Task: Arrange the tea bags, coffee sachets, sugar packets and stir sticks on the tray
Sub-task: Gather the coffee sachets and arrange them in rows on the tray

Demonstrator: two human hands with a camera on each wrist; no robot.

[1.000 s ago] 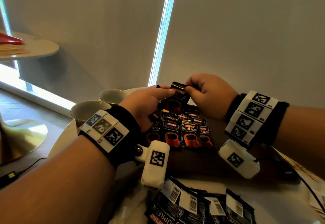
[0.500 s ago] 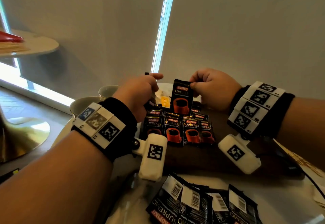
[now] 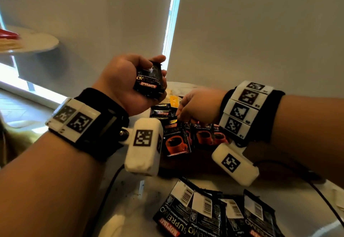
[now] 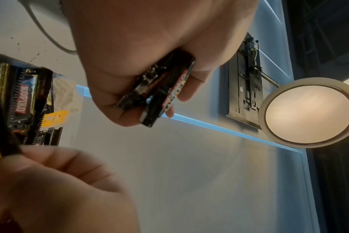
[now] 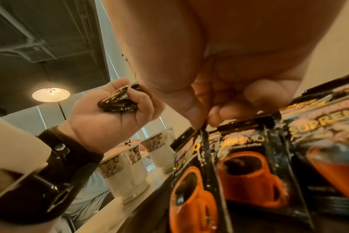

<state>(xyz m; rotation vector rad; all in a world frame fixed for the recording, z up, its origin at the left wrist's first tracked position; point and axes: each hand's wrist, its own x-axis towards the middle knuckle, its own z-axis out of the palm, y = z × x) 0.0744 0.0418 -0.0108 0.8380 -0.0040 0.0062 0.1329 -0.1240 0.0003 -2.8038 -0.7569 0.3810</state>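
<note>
My left hand [image 3: 141,80] is raised palm-up above the table and grips a small stack of black coffee sachets [image 3: 149,82], also seen edge-on in the left wrist view [image 4: 159,88]. My right hand [image 3: 188,110] is low over the dark wooden tray [image 3: 195,162] and pinches the top edge of a coffee sachet [image 5: 191,173] at the left end of a row of sachets [image 3: 202,136] lying face up with orange cups printed on them. A yellow-tagged tea bag [image 3: 174,100] lies behind the row.
Several more coffee sachets [image 3: 219,216] lie face down on the white table in front of the tray. Patterned white cups [image 5: 127,171] stand left of the tray. A black cable [image 3: 316,190] runs along the right. A second round table [image 3: 31,41] stands far left.
My left hand has lifted and turned palm-up with its stack of sachets. My right hand has come down with its sachet from above the row to the tray's left end.
</note>
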